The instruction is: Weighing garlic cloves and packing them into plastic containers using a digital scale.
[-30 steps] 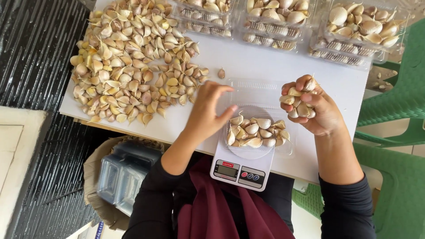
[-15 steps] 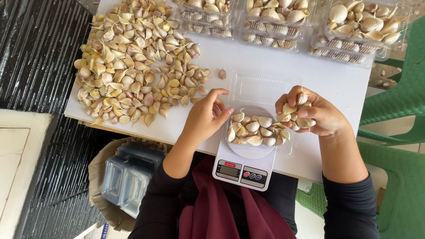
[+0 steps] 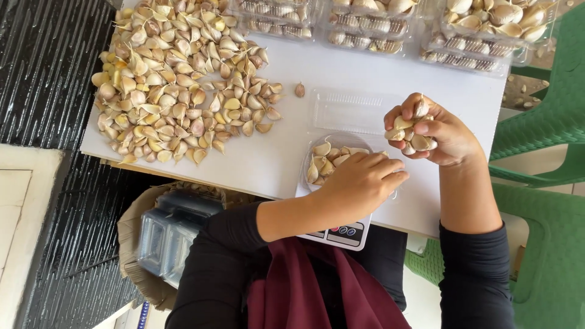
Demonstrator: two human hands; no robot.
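Clamped around a fistful of garlic cloves (image 3: pixel 409 129), our right hand (image 3: pixel 436 135) hangs above the bench (image 3: pixel 365 73) just right of the scale (image 3: pixel 341 231), fingers curled tight with a few cloves poking out between them, likely so none drop. Our left hand (image 3: pixel 364 181) lies flat across the clear tray (image 3: pixel 314 176) on the scale, fingers together and stretched over the cloves already in it (image 3: pixel 326 163); we cannot tell whether it pinches one or only presses and spreads them, since the palm hides what lies beneath. That tray sits on the weighing plate, with the display at the near edge toward our body, partly covered by our forearm. Just beyond it an empty clear tray (image 3: pixel 356 111) lies open on the white bench, close at hand. A big loose heap of cloves (image 3: pixel 177 79) covers the left part of the bench, well apart from the scale, with one stray clove (image 3: pixel 300 90) between the heap and the empty tray. Along the far edge stand filled clear packs (image 3: pixel 372 24) in a row, out of the working space. Below the bench edge on our left, a cardboard box (image 3: pixel 131 244) holds stacked empty trays (image 3: pixel 170 237), and a green plastic chair (image 3: pixel 548 122) stands to the right.
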